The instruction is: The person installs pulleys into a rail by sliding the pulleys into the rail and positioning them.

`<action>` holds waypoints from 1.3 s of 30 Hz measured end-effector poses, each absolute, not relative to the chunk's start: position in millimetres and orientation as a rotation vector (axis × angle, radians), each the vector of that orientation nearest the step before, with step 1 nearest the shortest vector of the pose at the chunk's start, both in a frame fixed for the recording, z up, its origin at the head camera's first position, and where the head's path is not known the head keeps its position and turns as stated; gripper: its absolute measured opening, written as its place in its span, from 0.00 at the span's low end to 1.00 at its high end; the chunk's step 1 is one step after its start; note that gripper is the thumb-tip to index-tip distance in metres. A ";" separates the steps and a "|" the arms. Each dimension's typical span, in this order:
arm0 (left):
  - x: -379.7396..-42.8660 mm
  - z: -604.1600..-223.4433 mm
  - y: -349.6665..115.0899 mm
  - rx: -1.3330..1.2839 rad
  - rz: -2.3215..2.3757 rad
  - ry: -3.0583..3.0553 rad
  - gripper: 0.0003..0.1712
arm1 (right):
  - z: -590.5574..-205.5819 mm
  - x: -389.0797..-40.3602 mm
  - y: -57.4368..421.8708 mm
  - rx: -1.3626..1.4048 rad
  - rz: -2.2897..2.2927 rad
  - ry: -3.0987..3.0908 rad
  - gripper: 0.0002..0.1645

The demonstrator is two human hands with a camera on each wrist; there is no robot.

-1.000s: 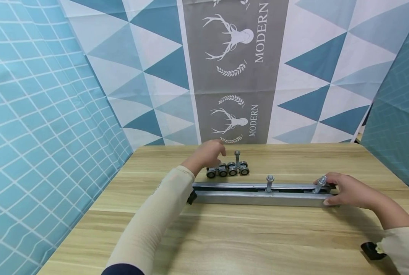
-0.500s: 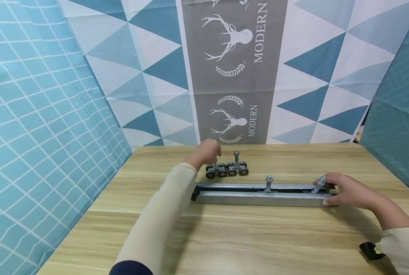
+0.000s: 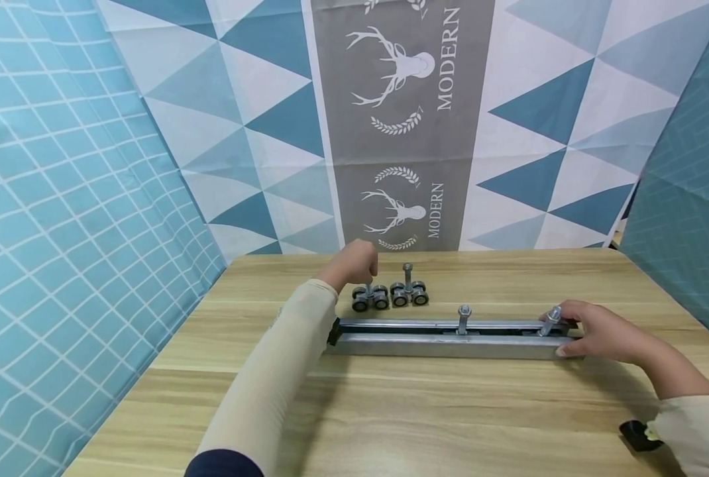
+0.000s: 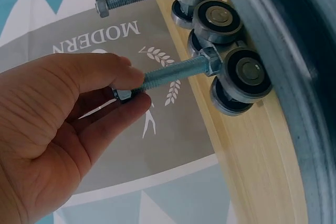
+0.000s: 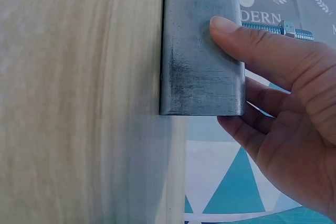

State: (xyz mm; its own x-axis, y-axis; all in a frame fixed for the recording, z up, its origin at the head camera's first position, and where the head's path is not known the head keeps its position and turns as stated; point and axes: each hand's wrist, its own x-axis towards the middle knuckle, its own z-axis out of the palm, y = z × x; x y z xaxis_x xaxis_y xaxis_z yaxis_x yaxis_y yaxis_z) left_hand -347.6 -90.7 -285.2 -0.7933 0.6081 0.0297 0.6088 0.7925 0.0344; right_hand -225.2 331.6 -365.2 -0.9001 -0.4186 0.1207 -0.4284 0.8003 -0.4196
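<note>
My left hand (image 3: 354, 261) pinches the upper end of the upright bolt on a four-wheeled roller trolley (image 3: 370, 298), thumb against fingers, as the left wrist view shows. Right beside it stands a second roller trolley (image 3: 409, 293) with its own bolt up. A metal channel track (image 3: 438, 344) lies in front of both, its slot facing up. Two bolts (image 3: 464, 319) rise from that slot, one mid-right and one near the right end. My right hand (image 3: 607, 333) grips the track's right end, thumb on the near side wall; its other fingers are partly hidden behind.
The wooden table (image 3: 450, 411) carries everything. A black piece (image 3: 334, 332) sits at the track's left end, partly behind the left sleeve. A black object (image 3: 639, 436) is at the right sleeve's cuff. Patterned cloths (image 3: 259, 165) hang behind and at both sides.
My left hand has come down onto the bolt of the left trolley and pinches it. That trolley now stands slightly apart from the other one. The right hand keeps its grip on the track.
</note>
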 end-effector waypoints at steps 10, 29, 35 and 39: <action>-349.3 -285.4 -103.2 -0.953 -0.081 -2.993 0.09 | -366.3 -226.8 332.3 0.734 0.684 -2.928 0.31; -329.5 -258.6 -140.7 -1.018 -0.240 -2.931 0.26 | -364.8 -225.3 332.9 0.740 0.743 -2.956 0.31; -322.6 -252.0 -156.8 -0.979 -0.271 -2.932 0.26 | -364.7 -225.1 332.0 0.728 0.758 -2.968 0.31; -316.5 -247.6 -169.0 -0.970 -0.280 -2.926 0.26 | -365.3 -225.1 331.3 0.715 0.752 -2.972 0.32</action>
State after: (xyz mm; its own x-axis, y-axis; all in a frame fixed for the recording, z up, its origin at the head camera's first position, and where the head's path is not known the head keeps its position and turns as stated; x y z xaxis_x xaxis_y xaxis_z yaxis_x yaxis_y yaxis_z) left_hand -316.5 -169.0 -247.6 -0.8028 0.5878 0.1001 0.5961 0.7875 0.1565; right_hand -225.1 331.3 -365.3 -0.8969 -0.4301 0.1030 -0.4273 0.7827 -0.4525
